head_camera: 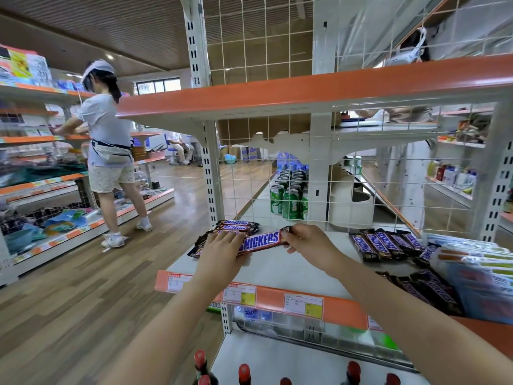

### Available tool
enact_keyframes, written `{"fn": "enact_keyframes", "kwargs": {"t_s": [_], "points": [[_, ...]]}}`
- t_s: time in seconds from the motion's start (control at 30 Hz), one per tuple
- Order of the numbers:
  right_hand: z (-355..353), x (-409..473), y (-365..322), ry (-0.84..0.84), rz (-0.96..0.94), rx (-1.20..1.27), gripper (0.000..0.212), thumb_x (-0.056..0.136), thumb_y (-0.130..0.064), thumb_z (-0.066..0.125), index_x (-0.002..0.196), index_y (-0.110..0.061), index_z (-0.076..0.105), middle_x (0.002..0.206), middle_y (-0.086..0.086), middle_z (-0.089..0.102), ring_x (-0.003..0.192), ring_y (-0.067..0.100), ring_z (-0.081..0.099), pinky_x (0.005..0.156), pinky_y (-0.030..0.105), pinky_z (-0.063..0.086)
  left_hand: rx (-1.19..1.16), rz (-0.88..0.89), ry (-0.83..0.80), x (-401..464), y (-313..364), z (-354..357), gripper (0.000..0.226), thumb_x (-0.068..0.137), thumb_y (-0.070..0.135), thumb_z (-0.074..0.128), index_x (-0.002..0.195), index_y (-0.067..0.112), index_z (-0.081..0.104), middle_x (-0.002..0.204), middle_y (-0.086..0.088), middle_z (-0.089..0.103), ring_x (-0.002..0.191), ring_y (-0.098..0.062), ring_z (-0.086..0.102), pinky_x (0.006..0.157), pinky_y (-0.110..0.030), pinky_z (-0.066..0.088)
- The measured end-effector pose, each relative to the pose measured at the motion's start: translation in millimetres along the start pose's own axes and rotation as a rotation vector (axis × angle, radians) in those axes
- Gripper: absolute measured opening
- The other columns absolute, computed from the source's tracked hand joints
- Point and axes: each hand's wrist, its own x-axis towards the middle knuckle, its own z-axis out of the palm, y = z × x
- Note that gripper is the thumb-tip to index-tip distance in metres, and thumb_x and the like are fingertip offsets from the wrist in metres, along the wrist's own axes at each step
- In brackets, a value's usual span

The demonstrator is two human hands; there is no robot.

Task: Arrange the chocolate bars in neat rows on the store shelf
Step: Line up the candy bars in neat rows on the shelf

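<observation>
A brown Snickers bar lies crosswise on the white shelf. My right hand pinches its right end. My left hand lies flat over its left end and over the front of a short row of bars at the shelf's left edge. To the right, a second row of several Snickers bars lies fanned out. More bars sit heaped at the shelf's front right.
White and green packets fill the shelf's right end. A wire grid back panel stands behind, with green cans beyond it. Red-capped bottles stand on the shelf below. A person works at the left aisle's shelves.
</observation>
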Motion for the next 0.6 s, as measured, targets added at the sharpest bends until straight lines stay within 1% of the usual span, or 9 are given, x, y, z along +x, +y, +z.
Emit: {"fn": "enact_keyframes", "kwargs": {"t_s": [0.07,0.1,0.13,0.2,0.3,0.33,0.43,0.5,0.6], "points": [[2,1,1,0.032,0.011,0.015,0.027,0.097,-0.021,0.049,0.104,0.001,0.063,0.077,-0.004,0.062,0.065,0.006,0.059,0.063,0.012,0.045,-0.079,-0.106,-0.089,1,3,1,0.052,0.089,0.042,0.057,0.131,0.013,0.05,0.123,-0.003,0.059,0.117,-0.025,0.052,0.099,-0.037,0.037],[3,2,2,0.055,0.016,0.025,0.026,0.097,-0.021,0.048,0.104,0.0,0.063,0.078,-0.003,0.063,0.065,0.006,0.059,0.061,0.011,0.044,-0.128,-0.173,-0.106,2,4,1,0.058,0.09,0.046,0.053,0.138,0.014,0.041,0.131,-0.002,0.053,0.122,-0.023,0.046,0.102,-0.035,0.033],[3,3,4,0.081,0.018,0.036,0.026,0.097,-0.02,0.047,0.104,0.001,0.062,0.08,-0.001,0.063,0.065,0.007,0.06,0.059,0.01,0.044,-0.195,-0.244,-0.106,3,4,0,0.063,0.089,0.048,0.054,0.14,0.015,0.037,0.133,-0.002,0.05,0.123,-0.022,0.044,0.102,-0.033,0.034],[4,4,5,0.136,0.016,0.049,0.026,0.098,-0.019,0.047,0.103,0.002,0.062,0.085,0.002,0.064,0.066,0.007,0.06,0.056,0.006,0.043,-0.358,-0.367,-0.065,2,2,-3,0.067,0.083,0.047,0.062,0.137,0.016,0.039,0.13,-0.002,0.051,0.118,-0.022,0.047,0.096,-0.034,0.04],[3,5,6,0.204,0.021,0.061,0.024,0.098,-0.018,0.047,0.097,-0.001,0.064,0.087,0.005,0.064,0.067,0.013,0.06,0.053,0.004,0.04,-0.599,-0.522,-0.055,-2,-6,-3,0.062,0.078,0.04,0.071,0.129,0.015,0.048,0.124,-0.003,0.056,0.112,-0.022,0.053,0.091,-0.035,0.044],[3,6,6,0.217,0.026,0.063,0.022,0.098,-0.019,0.047,0.093,-0.005,0.063,0.086,0.005,0.064,0.068,0.013,0.06,0.054,0.006,0.04,-0.666,-0.574,-0.069,-3,-8,-1,0.06,0.078,0.039,0.072,0.128,0.014,0.05,0.122,-0.003,0.058,0.11,-0.021,0.055,0.09,-0.034,0.045],[6,6,3,0.214,0.042,0.098,0.021,0.098,-0.02,0.045,0.085,-0.012,0.059,0.082,0.003,0.064,0.067,0.012,0.06,0.062,0.017,0.041,-0.85,-0.709,-0.13,-4,-13,-2,0.056,0.08,0.04,0.069,0.124,0.009,0.054,0.111,-0.004,0.063,0.099,-0.017,0.059,0.083,-0.027,0.044],[11,7,1,0.204,0.053,0.13,0.021,0.098,-0.02,0.045,0.085,-0.013,0.06,0.081,0.002,0.064,0.066,0.009,0.059,0.063,0.019,0.041,-0.989,-0.764,-0.151,-4,-15,-6,0.046,0.084,0.039,0.065,0.116,0.006,0.058,0.103,-0.003,0.065,0.09,-0.015,0.06,0.08,-0.026,0.043],[19,6,-3,0.183,0.074,0.176,0.02,0.098,-0.022,0.046,0.088,-0.012,0.061,0.082,0.003,0.064,0.066,0.007,0.058,0.065,0.02,0.041,-1.153,-0.813,-0.173,-5,-18,-11,0.024,0.088,0.035,0.061,0.095,0.012,0.064,0.093,-0.004,0.069,0.079,-0.012,0.063,0.081,-0.03,0.05]]}}
